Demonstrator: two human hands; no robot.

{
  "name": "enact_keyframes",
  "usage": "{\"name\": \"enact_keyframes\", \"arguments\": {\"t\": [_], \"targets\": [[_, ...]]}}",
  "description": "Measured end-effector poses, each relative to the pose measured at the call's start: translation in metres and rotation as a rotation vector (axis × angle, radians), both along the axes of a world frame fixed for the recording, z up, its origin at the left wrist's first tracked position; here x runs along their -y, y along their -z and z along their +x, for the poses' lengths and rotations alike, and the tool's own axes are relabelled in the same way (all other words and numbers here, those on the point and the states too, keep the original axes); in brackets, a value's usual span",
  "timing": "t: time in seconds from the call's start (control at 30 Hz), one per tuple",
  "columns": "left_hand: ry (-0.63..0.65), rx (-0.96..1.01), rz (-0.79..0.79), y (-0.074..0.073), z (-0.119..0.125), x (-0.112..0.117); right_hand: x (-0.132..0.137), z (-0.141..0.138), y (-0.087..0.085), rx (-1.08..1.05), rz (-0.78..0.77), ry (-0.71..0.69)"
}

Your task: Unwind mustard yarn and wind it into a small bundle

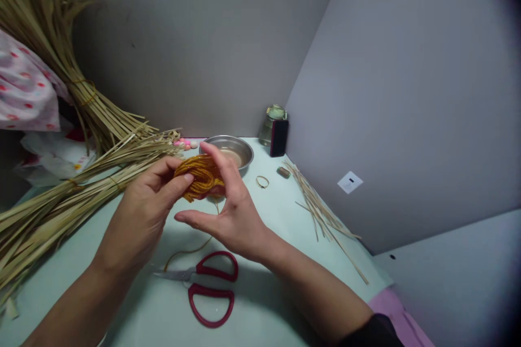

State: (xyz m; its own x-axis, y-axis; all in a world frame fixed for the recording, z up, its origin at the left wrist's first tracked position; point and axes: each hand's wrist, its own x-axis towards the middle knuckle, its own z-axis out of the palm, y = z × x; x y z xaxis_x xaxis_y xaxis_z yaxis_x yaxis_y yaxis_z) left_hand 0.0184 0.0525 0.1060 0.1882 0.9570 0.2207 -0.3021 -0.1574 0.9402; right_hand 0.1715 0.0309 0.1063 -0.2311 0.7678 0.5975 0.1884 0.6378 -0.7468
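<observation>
Cord bundle (199,176), mustard-coloured, is held above the table (277,293) between both hands. Left hand (142,211) pinches its near edge with thumb and fingers; right hand (228,211) cups the far side, fingers spread. Keep the loops pinched flat so the trailing strand (191,252) beside the scissors (207,284) feeds without tangling.

Scissors (207,286) on table (285,217), before bowl (228,149)
</observation>
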Motion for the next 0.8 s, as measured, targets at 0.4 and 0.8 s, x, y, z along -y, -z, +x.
{"name": "enact_keyframes", "arguments": {"t": [0.4,0.8], "targets": [[0.033,-0.09,0.044,0.003,0.001,0.001,-0.002,0.003,0.0,0.03,0.31,0.224],[0.047,0.213,-0.258,-0.018,-0.005,0.004,-0.008,-0.004,0.004,-0.492,-0.127,-0.033]]}}
